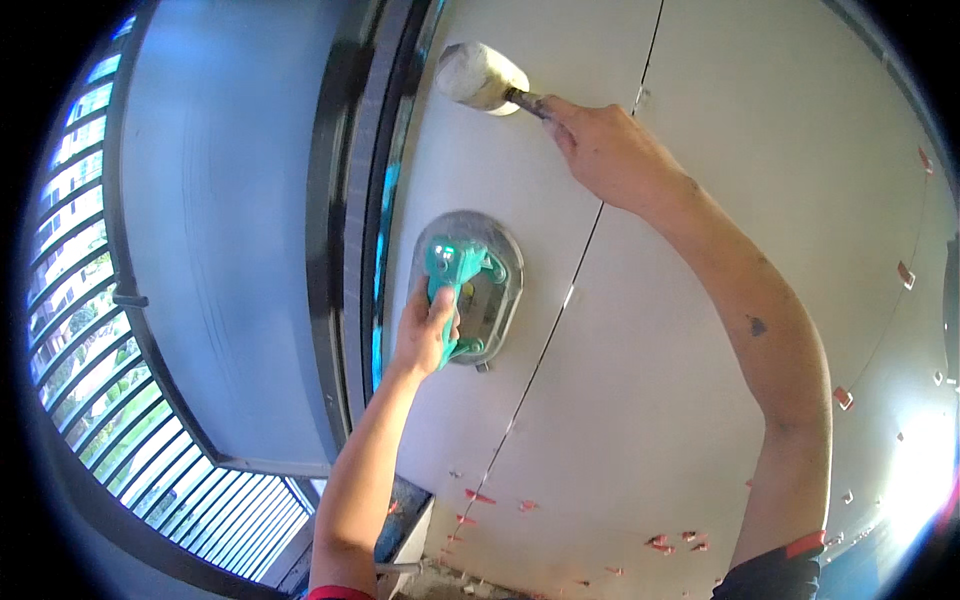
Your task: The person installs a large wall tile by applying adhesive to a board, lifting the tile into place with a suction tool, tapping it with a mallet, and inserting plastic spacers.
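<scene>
My left hand [424, 332] is closed around the green handle of a tile suction cup tool [456, 262]. The tool's oval grey base lies flat on a large pale tile [560, 190], and a small light glows near the top of its handle. Farther up, my right hand [607, 152] grips the short dark handle of a mallet [482, 78] with a whitish, scuffed head. The mallet head is over the same tile, near its left edge. Whether it touches the tile, I cannot tell.
A dark joint line [540, 362] runs between this tile and its neighbour. Several red levelling wedges [660, 543] and clips [906, 276] sit along joints nearby and to the right. At left are a dark metal door track [335, 200], a bluish panel [230, 220] and a barred railing [90, 310].
</scene>
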`<state>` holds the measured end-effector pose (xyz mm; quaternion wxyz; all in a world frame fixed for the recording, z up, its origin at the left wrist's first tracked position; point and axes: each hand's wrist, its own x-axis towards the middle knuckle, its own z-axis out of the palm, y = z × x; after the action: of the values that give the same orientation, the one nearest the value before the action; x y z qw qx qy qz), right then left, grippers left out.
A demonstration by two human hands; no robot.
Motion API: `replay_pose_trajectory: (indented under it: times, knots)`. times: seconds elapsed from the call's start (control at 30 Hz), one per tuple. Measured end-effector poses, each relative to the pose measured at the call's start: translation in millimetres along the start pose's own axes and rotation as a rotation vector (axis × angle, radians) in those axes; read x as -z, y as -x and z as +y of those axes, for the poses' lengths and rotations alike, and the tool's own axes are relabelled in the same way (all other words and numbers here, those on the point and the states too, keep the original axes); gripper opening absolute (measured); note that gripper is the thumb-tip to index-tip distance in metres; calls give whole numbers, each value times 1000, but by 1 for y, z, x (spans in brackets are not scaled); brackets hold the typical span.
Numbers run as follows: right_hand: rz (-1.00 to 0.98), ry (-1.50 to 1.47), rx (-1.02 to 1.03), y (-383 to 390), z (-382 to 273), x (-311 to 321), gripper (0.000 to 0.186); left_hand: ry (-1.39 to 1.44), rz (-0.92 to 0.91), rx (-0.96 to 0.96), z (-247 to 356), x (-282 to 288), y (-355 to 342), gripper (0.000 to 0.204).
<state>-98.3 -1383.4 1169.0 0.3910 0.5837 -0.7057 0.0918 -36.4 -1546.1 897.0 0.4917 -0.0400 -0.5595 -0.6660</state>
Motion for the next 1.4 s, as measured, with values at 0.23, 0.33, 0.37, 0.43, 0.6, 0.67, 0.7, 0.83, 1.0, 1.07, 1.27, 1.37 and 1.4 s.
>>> replay_pose_trajectory:
  times: [0.23, 0.33, 0.37, 0.43, 0.6, 0.67, 0.7, 0.83, 1.0, 1.07, 1.27, 1.37, 1.4]
  knots:
    - [30, 44, -15, 77, 48, -30, 30, -139, 47, 1, -10, -11, 2, 57]
    - [-43, 7, -75, 87, 32, -23, 27, -151, 27, 12, -4, -3, 7, 55]
    - [-54, -9, -79, 91, 35, -27, 27, -161, 32, 29, -4, -2, 6, 55]
    - [70, 32, -20, 101, 41, -33, 27, -98, 70, -27, -5, -7, 2, 52]
    - [60, -205, -203, 146, 39, -45, 33, -1057, 389, -454, 2, -22, 23, 45]
    - [201, -328, -260, 191, 49, -63, 37, -1116, 347, -662, 15, -53, 37, 35]
    - [237, -404, -311, 219, 51, -75, 39, -1023, 236, -655, 13, -75, 37, 31]
    - [313, -817, -537, 322, 13, -125, 38, -1173, 41, -328, -6, -135, 3, 25]
    - [269, -1025, -783, 448, -30, -150, 40, -1123, -101, -531, -9, -126, -34, 35]
    - [148, -1033, -980, 480, -46, -151, 38, -1174, -154, -551, -5, -121, -35, 35]
    - [-225, -932, -1214, 551, -80, -149, 42, -1047, -174, -388, -7, -86, -1, 37]
    - [-302, -907, -1234, 571, -92, -145, 41, -1204, -354, 167, -52, -60, 58, 38]
    - [-339, -929, -1220, 573, -99, -147, 41, -1216, -358, 183, -74, -43, 70, 38]
